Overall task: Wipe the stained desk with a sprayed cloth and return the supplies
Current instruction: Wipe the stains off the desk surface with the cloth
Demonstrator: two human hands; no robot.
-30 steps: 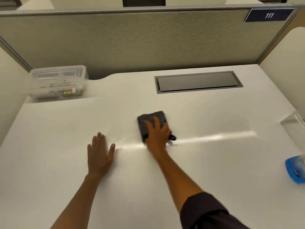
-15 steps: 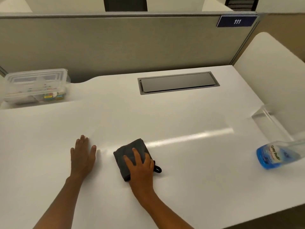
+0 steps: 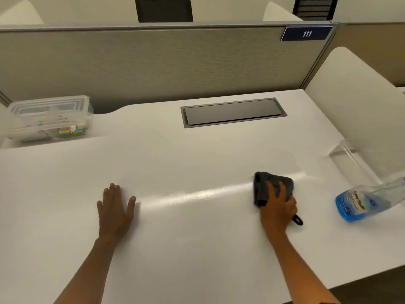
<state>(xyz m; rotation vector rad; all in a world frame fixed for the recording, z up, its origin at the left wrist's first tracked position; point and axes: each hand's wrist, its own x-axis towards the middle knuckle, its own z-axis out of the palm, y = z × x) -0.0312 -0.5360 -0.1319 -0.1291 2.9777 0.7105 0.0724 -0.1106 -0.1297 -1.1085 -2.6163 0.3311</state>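
A dark grey cloth [image 3: 264, 187] with a small black loop lies bunched on the white desk [image 3: 197, 154], right of centre. My right hand [image 3: 279, 207] presses down on it, fingers spread over the cloth and gripping it. My left hand [image 3: 115, 210] rests flat on the desk at the left, palm down, fingers apart, holding nothing. A clear spray bottle [image 3: 359, 202] with blue liquid and a blue label stands at the right edge, a short way right of the cloth. No stain is visible on the glossy surface.
A clear plastic storage box [image 3: 48, 117] with small coloured items sits at the back left. A grey cable hatch [image 3: 233, 113] is set into the desk's rear centre. A clear acrylic stand [image 3: 350, 159] is at the right. A partition panel labelled 111 [image 3: 306, 34] backs the desk.
My right hand has swept the cloth from the desk's centre far to the right, close to the spray bottle. My left hand has stayed flat in place.
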